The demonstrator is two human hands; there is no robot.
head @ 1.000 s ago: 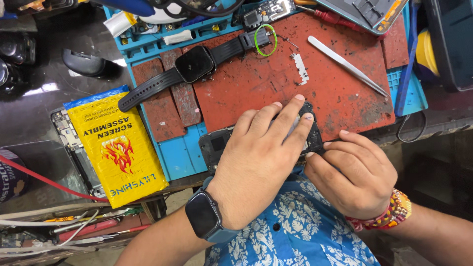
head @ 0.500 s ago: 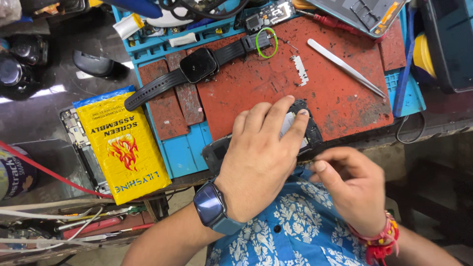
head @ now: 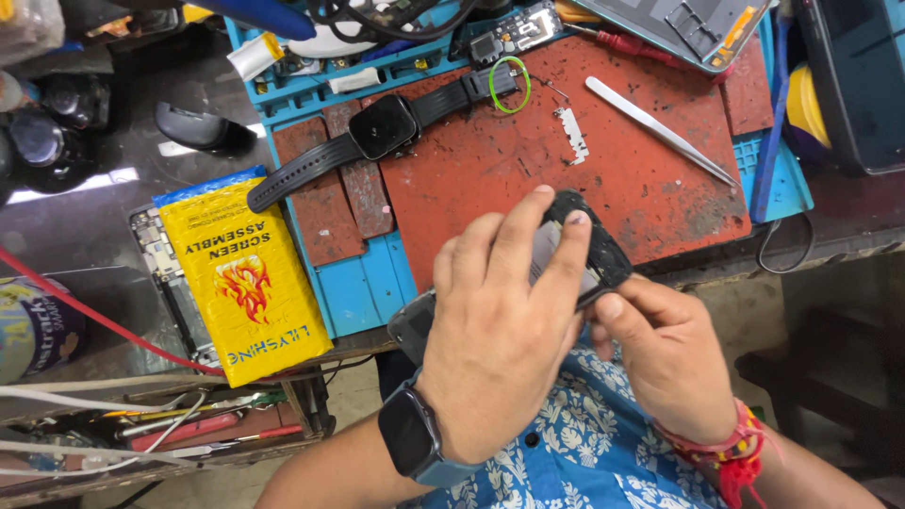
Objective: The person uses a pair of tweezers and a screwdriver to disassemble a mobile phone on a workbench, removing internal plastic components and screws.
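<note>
Head view: left hand (head: pixel 500 330) lies palm-down over a black phone (head: pixel 589 250), fingers spread along its top, index and middle tips near the far edge, so it grips the phone from above. Right hand (head: pixel 674 353) sits just beside it at the phone's near right edge, thumb and forefinger pinched on that edge; can't tell exactly what part they nip. Phone is tilted, held just above the near edge of the red work mat (head: pixel 566 179), w/ its lower left corner sticking out under the left wrist. Left wrist wears a dark smartwatch (head: pixel 412 438); right wrist has red thread bands (head: pixel 721 448).

Further out on the mat: a black watch w/ strap (head: pixel 382 132) laid diagonally, a green ring (head: pixel 510 85) at its strap end, a small toothed metal strip (head: pixel 571 135), and steel tweezers (head: pixel 660 130) to the right, all well apart from the hands. Left of the mat, a yellow packet (head: pixel 240 273) rests on the bench. Blue tray (head: pixel 353 287) shows under the mat's edges.
</note>
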